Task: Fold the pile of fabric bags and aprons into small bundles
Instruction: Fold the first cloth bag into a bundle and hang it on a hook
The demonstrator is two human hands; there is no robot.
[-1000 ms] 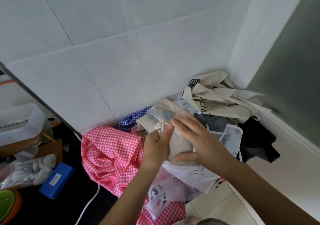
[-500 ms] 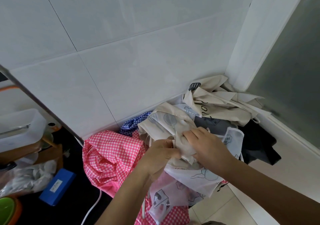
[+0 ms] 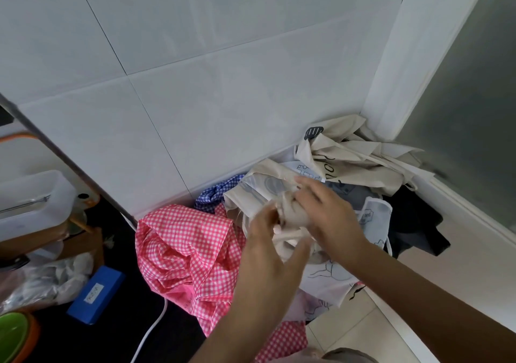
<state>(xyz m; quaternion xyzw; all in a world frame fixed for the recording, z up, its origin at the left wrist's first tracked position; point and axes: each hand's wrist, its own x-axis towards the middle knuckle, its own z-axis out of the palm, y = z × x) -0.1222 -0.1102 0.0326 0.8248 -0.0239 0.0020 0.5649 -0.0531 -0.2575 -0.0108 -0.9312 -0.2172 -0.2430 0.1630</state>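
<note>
Bunching where it had lain pressed flat a second before, the beige bag sat atop the pile — left hand and right hand both curled round it, one bundle seemingly nearly made.

The left hand and right hand are bare, as are both forearms to the frame's edge.

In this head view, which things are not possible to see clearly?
Head view, beige bundle: mostly hidden under right hand and left hand; fold unclear.
Head view, left hand grip: motion blur.
Head view, blue box label: text too small.
Head view, green bowl: cut by left edge.
</note>
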